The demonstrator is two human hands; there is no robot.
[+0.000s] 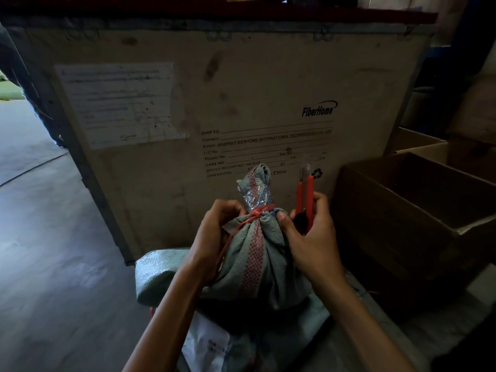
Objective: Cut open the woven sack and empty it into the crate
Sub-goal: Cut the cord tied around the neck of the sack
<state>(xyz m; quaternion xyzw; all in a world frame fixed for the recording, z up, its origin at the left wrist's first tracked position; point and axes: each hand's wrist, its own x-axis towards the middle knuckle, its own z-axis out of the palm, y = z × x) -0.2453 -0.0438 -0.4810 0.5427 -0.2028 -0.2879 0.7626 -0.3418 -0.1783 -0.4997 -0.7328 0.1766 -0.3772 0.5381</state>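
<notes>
A grey woven sack [257,253] with a red-checked stripe stands upright in front of me, its neck tied shut with red string [261,212]. My left hand [217,234] grips the sack's left shoulder at the tie. My right hand [311,234] holds red-handled cutters [304,194] pointing upward, with its thumb pressed on the sack's right shoulder. An open brown cardboard box [418,210] sits to the right.
A large wooden shipping crate [214,103] with printed labels stands directly behind the sack. More open cardboard boxes [429,146] lie further right. Greenish foam wrap [158,275] and a paper sheet [206,342] lie under the sack. Concrete floor [53,237] stretches left.
</notes>
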